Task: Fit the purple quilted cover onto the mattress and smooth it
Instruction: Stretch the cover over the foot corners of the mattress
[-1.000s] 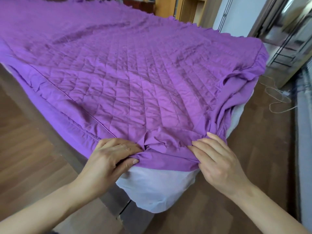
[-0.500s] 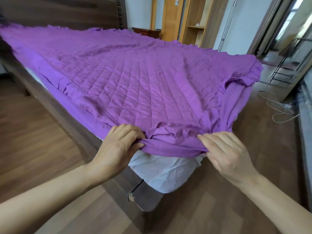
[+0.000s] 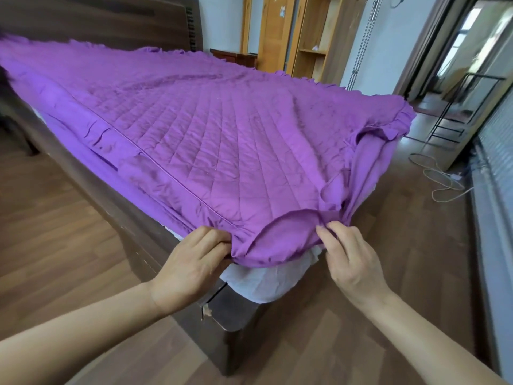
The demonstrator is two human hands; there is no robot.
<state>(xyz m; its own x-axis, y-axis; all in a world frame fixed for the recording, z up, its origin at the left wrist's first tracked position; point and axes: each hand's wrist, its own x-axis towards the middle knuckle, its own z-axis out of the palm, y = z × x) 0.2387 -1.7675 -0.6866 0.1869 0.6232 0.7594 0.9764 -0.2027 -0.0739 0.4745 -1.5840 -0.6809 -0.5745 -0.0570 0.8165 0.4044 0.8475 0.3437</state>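
The purple quilted cover (image 3: 222, 140) lies spread over the top of the mattress, its skirt bunched at the near corner. Below that corner the white mattress (image 3: 266, 282) shows bare. My left hand (image 3: 191, 262) grips the cover's hem left of the corner, fingers curled into the fabric. My right hand (image 3: 349, 257) pinches the hem on the right of the corner, where the skirt is twisted and folded up. A loose flap of skirt hangs between my two hands. The far right corner of the cover is ruffled and lifted.
The dark wooden bed frame (image 3: 222, 323) has a chipped near corner, with a dark headboard (image 3: 111, 20) at the far end. Wooden wardrobes (image 3: 291, 34) stand behind. A white cable (image 3: 441, 179) lies on the wood floor to the right, near a black metal rack (image 3: 458, 107).
The view has risen and pulled back. Both hands have lifted the corner hem upward and drawn it toward me, and the quilted top lies flatter and tauter than before.
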